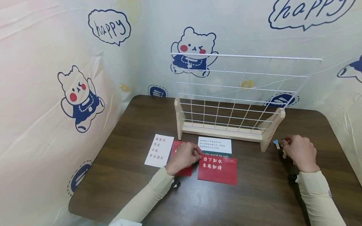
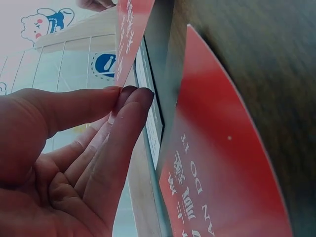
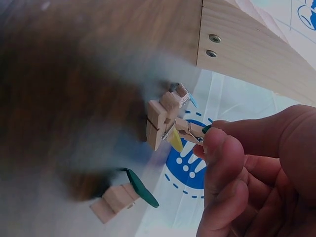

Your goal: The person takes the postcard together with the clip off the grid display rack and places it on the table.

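Observation:
My left hand (image 1: pixel 185 157) pinches a corner of a red card (image 1: pixel 217 171) with pale lettering; in the left wrist view that card (image 2: pixel 132 34) stands tilted off the table. Under the hand lies another red card (image 1: pixel 185 171), partly covered. My right hand (image 1: pixel 300 152) is at the table's right side. Between its thumb and forefinger is a small wooden clothespin (image 3: pixel 190 131) with a bit of green at the fingertips. Close by lie several more clothespins, among them one with a dark green piece (image 3: pixel 142 190), one with a yellow piece (image 3: pixel 176 140) and one with a blue piece (image 1: pixel 276 142).
A white wire grid rack (image 1: pixel 246 57) on a wooden stand (image 1: pixel 223 130) rises behind the cards. A white card (image 1: pixel 159 150) lies at the left. A white and green card (image 1: pixel 215 143) lies before the stand, partly under the held card. Patterned cloth hangs around the brown table (image 1: pixel 135 191).

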The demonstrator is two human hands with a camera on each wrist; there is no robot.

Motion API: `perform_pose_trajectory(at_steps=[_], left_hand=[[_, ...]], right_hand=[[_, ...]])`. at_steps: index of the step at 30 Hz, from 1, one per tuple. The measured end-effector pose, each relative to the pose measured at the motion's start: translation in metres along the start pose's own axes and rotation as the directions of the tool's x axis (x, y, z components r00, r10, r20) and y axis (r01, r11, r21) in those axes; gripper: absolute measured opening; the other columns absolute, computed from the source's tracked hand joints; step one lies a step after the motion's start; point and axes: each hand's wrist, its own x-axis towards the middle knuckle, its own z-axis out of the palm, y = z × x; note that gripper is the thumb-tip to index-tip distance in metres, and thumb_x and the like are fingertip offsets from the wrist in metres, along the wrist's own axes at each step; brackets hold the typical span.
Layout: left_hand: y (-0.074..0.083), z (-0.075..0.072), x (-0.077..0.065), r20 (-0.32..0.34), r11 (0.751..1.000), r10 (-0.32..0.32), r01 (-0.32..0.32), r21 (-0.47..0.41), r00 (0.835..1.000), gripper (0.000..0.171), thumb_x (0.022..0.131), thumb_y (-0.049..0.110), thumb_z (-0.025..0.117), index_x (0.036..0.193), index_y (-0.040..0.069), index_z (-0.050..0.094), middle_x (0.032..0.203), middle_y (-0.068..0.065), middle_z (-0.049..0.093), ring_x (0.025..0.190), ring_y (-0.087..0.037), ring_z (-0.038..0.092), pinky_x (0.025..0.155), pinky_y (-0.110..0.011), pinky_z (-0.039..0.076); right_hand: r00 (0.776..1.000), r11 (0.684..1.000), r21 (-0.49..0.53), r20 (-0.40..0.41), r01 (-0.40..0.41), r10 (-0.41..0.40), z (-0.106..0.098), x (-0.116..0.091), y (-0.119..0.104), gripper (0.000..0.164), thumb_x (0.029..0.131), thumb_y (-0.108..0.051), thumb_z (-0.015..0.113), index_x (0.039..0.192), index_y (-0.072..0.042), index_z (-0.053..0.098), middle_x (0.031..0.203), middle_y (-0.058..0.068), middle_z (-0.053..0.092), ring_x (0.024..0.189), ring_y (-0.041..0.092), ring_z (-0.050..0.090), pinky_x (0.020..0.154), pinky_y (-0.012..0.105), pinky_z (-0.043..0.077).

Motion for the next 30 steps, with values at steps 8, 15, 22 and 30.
perform_pose_trajectory(at_steps=[8, 15, 22, 30], left_hand=[[-0.0019, -0.0016, 0.0001, 0.029, 1.0, -0.006, 0.006, 0.011, 1.0, 0.005, 0.09, 0.011, 0.08, 0.094, 0.008, 0.079, 0.076, 0.0, 0.076, 0.064, -0.006, 0.064, 0.064, -0.022, 0.054], [-0.0038, -0.0025, 0.0014, 0.053, 1.0, -0.021, 0.02, 0.015, 0.998, 0.008, 0.09, 0.012, 0.081, 0.096, 0.006, 0.08, 0.076, 0.0, 0.076, 0.063, -0.005, 0.066, 0.065, -0.021, 0.056], [-0.0036, -0.0011, 0.0007, 0.045, 0.998, -0.022, 0.02, 0.052, 0.999, 0.008, 0.089, 0.011, 0.081, 0.095, 0.006, 0.081, 0.075, 0.0, 0.075, 0.062, -0.006, 0.063, 0.061, -0.022, 0.054], [-0.0033, -0.0003, -0.0005, 0.027, 0.996, -0.016, 0.014, 0.083, 0.999, 0.008, 0.089, 0.012, 0.082, 0.094, 0.007, 0.081, 0.074, 0.001, 0.074, 0.062, -0.005, 0.062, 0.06, -0.021, 0.053]], right_hand=[[1.0, 1.0, -0.006, 0.01, -0.007, 0.007, -0.0003, 0.0004, 0.0, 0.031, 0.099, -0.018, 0.06, 0.106, 0.009, 0.073, 0.09, 0.031, 0.073, 0.057, 0.032, 0.06, 0.041, 0.045, 0.043], [0.999, 1.0, -0.011, 0.027, -0.022, 0.022, -0.0003, 0.0017, -0.0018, 0.032, 0.099, -0.018, 0.059, 0.107, 0.01, 0.073, 0.091, 0.031, 0.073, 0.059, 0.032, 0.06, 0.042, 0.043, 0.043], [0.999, 0.999, -0.014, 0.044, -0.03, 0.031, 0.0007, 0.0017, -0.0012, 0.032, 0.099, -0.019, 0.059, 0.109, 0.009, 0.073, 0.093, 0.031, 0.073, 0.059, 0.033, 0.061, 0.042, 0.044, 0.043], [0.999, 1.0, -0.011, 0.034, -0.018, 0.018, 0.0007, 0.0015, -0.0011, 0.033, 0.099, -0.019, 0.059, 0.108, 0.009, 0.073, 0.092, 0.031, 0.073, 0.058, 0.032, 0.06, 0.042, 0.043, 0.042]])
